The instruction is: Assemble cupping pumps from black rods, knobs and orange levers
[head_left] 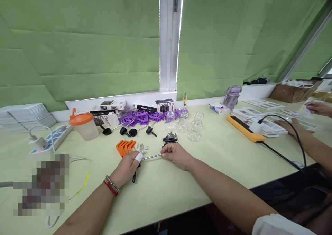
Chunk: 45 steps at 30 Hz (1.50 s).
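My left hand (126, 170), with white tape round the thumb, is closed on a black-handled metal rod. Its black handle (134, 177) sticks out below my fingers, and the thin rod (152, 157) points right. At the rod's far end, my right hand (176, 154) is closed in a pinch on the tip; a small part there may be hidden by the fingers. Bent orange pieces (125, 147) lie just beyond my left hand, beside short metal pins (141, 148). Black tubes (169, 140) and small springs (172, 135) lie behind my right hand.
Several black-knobbed rods (133, 132), purple wheel-shaped parts (141, 117) and clear jars (194, 134) stand or lie farther back. An orange-lidded cup (84, 126) and white power strip (53, 138) are left. Right are a yellow power strip (245, 129) and another person's hands (294, 127).
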Motion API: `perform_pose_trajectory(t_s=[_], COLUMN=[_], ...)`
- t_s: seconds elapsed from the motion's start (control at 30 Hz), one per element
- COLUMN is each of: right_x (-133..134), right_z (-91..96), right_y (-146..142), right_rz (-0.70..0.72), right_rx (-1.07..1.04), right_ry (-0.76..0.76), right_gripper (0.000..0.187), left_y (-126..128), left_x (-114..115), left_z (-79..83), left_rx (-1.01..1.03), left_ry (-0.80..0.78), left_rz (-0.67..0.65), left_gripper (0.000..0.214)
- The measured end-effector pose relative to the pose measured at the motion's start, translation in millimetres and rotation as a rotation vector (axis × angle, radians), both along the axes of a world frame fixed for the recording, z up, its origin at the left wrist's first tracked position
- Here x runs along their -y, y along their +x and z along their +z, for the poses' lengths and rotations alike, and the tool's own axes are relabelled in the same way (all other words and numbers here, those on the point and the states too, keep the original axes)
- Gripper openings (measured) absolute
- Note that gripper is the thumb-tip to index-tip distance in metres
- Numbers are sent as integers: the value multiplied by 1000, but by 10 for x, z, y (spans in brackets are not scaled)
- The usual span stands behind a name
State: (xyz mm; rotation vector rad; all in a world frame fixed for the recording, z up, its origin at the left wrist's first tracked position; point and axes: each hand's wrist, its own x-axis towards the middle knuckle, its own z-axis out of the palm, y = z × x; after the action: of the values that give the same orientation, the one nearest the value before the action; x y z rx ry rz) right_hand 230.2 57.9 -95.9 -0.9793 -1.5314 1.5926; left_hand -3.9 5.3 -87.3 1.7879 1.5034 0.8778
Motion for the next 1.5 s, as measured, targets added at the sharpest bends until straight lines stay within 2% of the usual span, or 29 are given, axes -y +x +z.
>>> perform_pose_trajectory(t_s=[0.13, 0.37, 0.9, 1.07, 1.27, 1.5], right_x=[0, -32, -27, -49, -68, -66], right_z=[-16, -92, -116, -153, -173, -147], right_y=[-11, -28, -31, -39, -24, -17], right_rz=[-22, -39, -21, -28, -32, 2], right_rx=[-4, 91, 228, 161, 246, 136], right_ry=[7, 117, 294, 265, 303, 241], right_gripper=[26, 13, 8, 12, 13, 10], left_y=[28, 67, 24, 0, 2, 3], left_x=[11, 20, -23, -35, -48, -40], left_z=[34, 68, 10, -17, -19, -8], left_rx=[34, 4, 24, -63, -138, -139], left_ry=[-12, 16, 25, -6, -2, -8], left_rz=[14, 19, 19, -10, -26, -30], left_gripper=[23, 24, 26, 25, 29, 33])
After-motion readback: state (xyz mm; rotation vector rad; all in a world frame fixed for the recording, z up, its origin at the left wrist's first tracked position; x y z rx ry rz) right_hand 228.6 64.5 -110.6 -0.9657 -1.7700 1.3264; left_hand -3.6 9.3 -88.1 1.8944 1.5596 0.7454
